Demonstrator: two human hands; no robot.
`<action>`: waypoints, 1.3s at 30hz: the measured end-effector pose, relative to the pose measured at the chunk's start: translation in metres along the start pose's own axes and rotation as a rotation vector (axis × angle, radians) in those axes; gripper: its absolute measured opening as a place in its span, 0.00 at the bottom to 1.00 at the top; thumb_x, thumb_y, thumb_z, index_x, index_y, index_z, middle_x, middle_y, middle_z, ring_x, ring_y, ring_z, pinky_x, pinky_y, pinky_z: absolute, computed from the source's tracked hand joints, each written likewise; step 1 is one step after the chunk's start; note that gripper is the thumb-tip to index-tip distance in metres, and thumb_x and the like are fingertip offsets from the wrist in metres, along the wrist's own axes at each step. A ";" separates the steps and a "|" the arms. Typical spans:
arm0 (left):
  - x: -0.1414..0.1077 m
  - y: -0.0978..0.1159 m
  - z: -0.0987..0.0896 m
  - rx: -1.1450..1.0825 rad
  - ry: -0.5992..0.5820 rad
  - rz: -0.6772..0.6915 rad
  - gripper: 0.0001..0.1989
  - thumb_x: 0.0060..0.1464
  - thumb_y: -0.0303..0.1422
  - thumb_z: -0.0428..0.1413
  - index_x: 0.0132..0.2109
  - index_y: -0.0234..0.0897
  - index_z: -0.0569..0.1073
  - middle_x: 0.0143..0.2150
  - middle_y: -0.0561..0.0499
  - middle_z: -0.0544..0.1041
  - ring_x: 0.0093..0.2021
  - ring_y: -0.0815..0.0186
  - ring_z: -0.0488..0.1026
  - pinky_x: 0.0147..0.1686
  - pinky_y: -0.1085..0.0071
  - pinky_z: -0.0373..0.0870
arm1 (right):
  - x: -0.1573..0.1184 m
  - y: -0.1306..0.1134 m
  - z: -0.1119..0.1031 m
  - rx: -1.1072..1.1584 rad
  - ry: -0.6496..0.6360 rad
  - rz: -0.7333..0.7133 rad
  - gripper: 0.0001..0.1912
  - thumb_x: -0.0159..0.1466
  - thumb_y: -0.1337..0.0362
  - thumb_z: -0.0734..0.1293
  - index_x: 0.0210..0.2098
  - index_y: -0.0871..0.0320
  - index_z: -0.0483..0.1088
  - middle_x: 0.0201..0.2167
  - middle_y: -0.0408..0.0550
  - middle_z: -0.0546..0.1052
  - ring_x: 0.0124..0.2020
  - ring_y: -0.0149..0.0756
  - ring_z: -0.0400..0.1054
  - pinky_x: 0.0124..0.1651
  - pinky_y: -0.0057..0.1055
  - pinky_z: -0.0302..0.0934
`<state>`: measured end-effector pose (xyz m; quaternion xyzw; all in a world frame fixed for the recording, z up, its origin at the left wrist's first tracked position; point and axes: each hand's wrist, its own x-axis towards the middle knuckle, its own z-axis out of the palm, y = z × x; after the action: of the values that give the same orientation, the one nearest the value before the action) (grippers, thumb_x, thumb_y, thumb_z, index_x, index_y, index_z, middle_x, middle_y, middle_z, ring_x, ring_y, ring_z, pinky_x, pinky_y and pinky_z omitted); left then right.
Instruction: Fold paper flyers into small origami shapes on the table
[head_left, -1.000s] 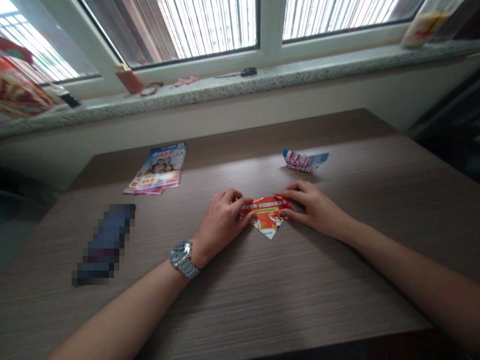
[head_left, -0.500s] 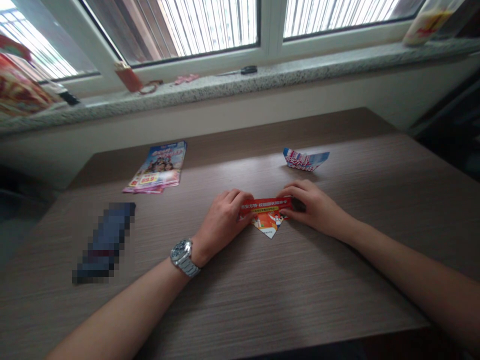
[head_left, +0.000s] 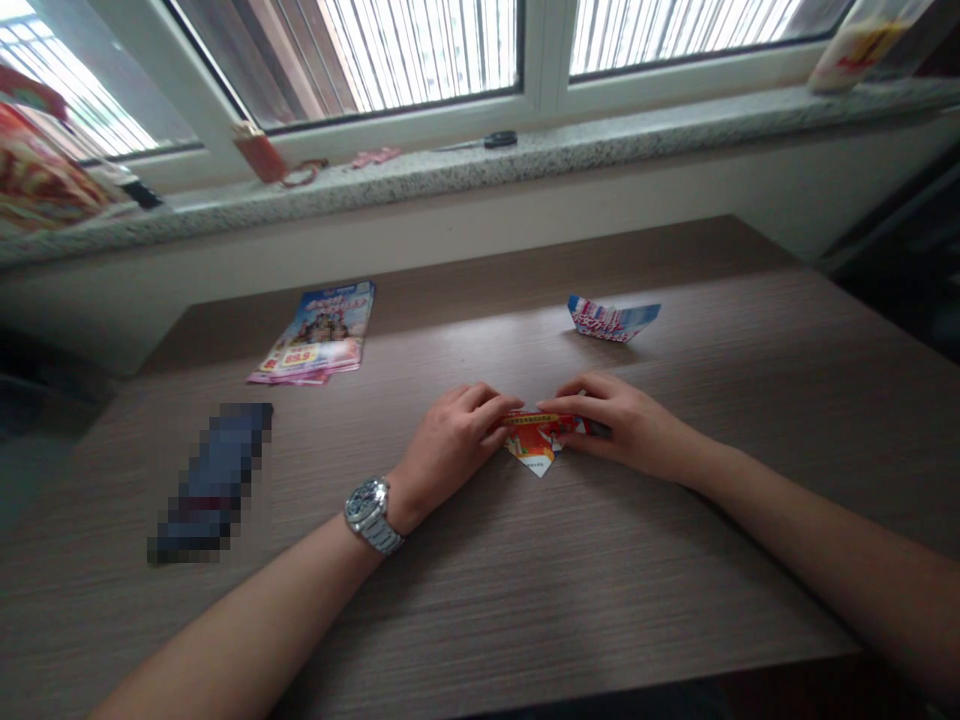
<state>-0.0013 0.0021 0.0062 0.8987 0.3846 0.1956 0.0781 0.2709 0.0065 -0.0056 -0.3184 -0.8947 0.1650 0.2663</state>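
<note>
A folded paper flyer (head_left: 534, 446), red and orange with a white tip pointing toward me, lies on the table between both hands. My left hand (head_left: 466, 428), with a metal watch on its wrist, grips the flyer's left end with the fingertips. The right end is pinched by my right hand (head_left: 616, 416), thumb below and fingers above. Fingers of both hands press along the upper edge and hide part of it. Beyond my right hand stands a folded paper boat (head_left: 613, 320) in blue, white and red.
A stack of printed flyers (head_left: 319, 335) lies at the table's far left. Nearer is a dark pixelated object (head_left: 214, 485). On the stone windowsill (head_left: 420, 180) rest a dark-handled tool (head_left: 499, 140), pink scraps (head_left: 375, 157) and a reddish container (head_left: 260, 153).
The red lettered strip along the flyer's top edge has turned down out of sight, so the flyer looks shorter. Both hands have shifted slightly, my left fingertips moving inward. The boat stays put.
</note>
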 end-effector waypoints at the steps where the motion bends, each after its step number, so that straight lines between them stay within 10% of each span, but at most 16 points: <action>1: 0.000 0.000 0.000 0.001 -0.003 0.006 0.12 0.66 0.32 0.57 0.56 0.41 0.73 0.47 0.48 0.77 0.45 0.61 0.73 0.46 0.64 0.71 | 0.000 0.000 0.000 -0.001 -0.006 -0.013 0.19 0.69 0.62 0.68 0.59 0.49 0.73 0.48 0.53 0.76 0.46 0.42 0.72 0.49 0.39 0.68; 17: -0.002 0.004 -0.002 0.024 -0.052 0.091 0.17 0.67 0.44 0.56 0.56 0.41 0.76 0.49 0.47 0.77 0.47 0.59 0.73 0.48 0.62 0.71 | 0.000 -0.002 0.002 0.019 -0.048 -0.062 0.13 0.71 0.61 0.66 0.51 0.48 0.79 0.46 0.52 0.77 0.45 0.41 0.72 0.47 0.39 0.68; 39: -0.002 0.004 0.000 -0.124 -0.003 0.022 0.09 0.67 0.36 0.56 0.48 0.37 0.77 0.47 0.45 0.76 0.46 0.60 0.73 0.48 0.63 0.71 | 0.007 -0.015 0.007 0.140 0.037 0.101 0.06 0.68 0.64 0.69 0.44 0.55 0.76 0.43 0.52 0.76 0.46 0.41 0.71 0.50 0.38 0.67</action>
<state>0.0002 -0.0024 0.0066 0.8967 0.3617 0.2186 0.1318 0.2549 -0.0010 -0.0016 -0.3469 -0.8587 0.2344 0.2956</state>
